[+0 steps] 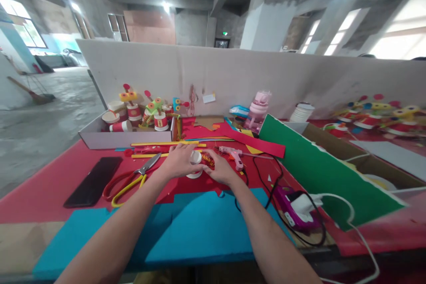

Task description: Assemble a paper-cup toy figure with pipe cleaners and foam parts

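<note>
Over the red table covering, my left hand is closed around the side of a small white-and-red paper cup. Part of the cup is hidden behind my fingers and thumb. My right hand curls around a yellow-and-red folded paper spring beside the cup, its thumb close to my left thumb. Whether the spring is joined to the cup I cannot tell. Left of my hands lie scissors with red and yellow handles, blades partly apart. A pink glue gun rests just beyond my right hand.
Finished paper-cup figures stand in a white box at the back left. A black phone lies at left, blue foam sheet in front. At right are a purple power strip, cables and a green board. A pink bottle stands behind.
</note>
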Demonstrator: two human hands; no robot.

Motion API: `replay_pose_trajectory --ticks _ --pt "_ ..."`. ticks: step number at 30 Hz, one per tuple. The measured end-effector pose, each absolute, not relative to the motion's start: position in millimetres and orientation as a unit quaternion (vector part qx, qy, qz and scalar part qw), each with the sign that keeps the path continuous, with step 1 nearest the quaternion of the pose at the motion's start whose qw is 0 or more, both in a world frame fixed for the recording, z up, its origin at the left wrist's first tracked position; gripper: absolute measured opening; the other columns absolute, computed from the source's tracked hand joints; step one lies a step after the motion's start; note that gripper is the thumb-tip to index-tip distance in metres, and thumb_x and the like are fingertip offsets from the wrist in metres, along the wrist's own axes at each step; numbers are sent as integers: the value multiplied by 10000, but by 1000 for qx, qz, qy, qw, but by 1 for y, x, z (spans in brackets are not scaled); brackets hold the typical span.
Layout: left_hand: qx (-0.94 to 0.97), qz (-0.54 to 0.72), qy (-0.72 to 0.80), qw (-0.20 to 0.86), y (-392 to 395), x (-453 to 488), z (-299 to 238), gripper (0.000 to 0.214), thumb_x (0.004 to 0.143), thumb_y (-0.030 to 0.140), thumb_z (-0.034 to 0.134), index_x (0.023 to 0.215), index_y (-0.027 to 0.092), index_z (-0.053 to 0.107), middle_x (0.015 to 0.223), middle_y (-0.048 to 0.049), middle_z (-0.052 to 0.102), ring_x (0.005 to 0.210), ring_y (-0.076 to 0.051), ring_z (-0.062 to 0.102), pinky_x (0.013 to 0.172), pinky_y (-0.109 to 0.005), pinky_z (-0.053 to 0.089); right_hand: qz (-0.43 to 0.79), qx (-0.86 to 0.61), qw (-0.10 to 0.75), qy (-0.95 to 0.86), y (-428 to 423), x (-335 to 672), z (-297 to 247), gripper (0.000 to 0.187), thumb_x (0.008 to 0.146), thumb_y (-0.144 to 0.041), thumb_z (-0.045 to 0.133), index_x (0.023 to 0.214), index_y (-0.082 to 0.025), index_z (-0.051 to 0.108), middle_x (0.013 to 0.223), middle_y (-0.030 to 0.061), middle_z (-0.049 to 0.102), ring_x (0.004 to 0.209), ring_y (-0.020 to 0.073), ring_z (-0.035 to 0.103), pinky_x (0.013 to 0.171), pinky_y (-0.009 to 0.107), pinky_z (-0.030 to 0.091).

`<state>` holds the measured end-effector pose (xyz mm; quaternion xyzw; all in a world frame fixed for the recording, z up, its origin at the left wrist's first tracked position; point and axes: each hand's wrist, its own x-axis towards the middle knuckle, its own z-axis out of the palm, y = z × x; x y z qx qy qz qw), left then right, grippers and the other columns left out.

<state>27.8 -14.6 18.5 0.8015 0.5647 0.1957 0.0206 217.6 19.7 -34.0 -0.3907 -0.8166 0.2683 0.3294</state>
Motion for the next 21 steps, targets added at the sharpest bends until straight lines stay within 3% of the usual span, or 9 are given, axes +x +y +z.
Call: replay_pose_trajectory --ticks 5,11,21 --pt "783 223 580 -16 -22 32 4 589 761 606 607 1200 214 583 1167 -122 667 1129 -337 542 945 -482 382 264 -375 351 -817 18 213 -34 489 765 -189 644 1237 -207 522 1238 126 627 1153 292 588 963 452 454" --pt "772 253 584 -3 -16 29 -1 422 824 473 568 1148 207 619 1154 -113 679 1104 -325 565 905 -463 401 326 -380 420 -757 22 218 -32 281 801 -220 616 1077 -230 563 1078 63 668 1013 217 643 872 372 500" --pt "779 254 574 -3 -16 29 -1 377 828 464 566 1102 216 640 1153 -110 683 1091 -321 573 896 -452 399 362 -347 451 -738 24 214 -34 143 830 -317 597 924 -212 619 914 32 698 888 181 657 813 322 498"
